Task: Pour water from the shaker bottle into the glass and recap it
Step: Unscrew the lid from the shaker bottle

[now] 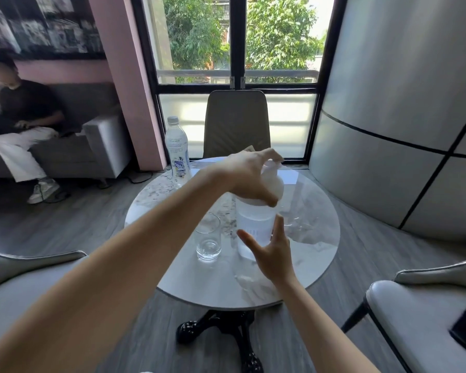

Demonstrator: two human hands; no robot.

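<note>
On the round marble table (315, 254), the left hand (249, 176) grips the lid of the shaker bottle (256, 224) standing just right of the glass (208, 238), while the right hand (273, 251), fingers spread, cups its lower body.

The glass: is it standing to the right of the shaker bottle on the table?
No, the glass stands upright to the left of the shaker bottle, on the table.

Lounge or café seating area: round marble table (315, 254), padded chairs (236, 122), sofa (102, 146), balcony window (237, 41).
</note>
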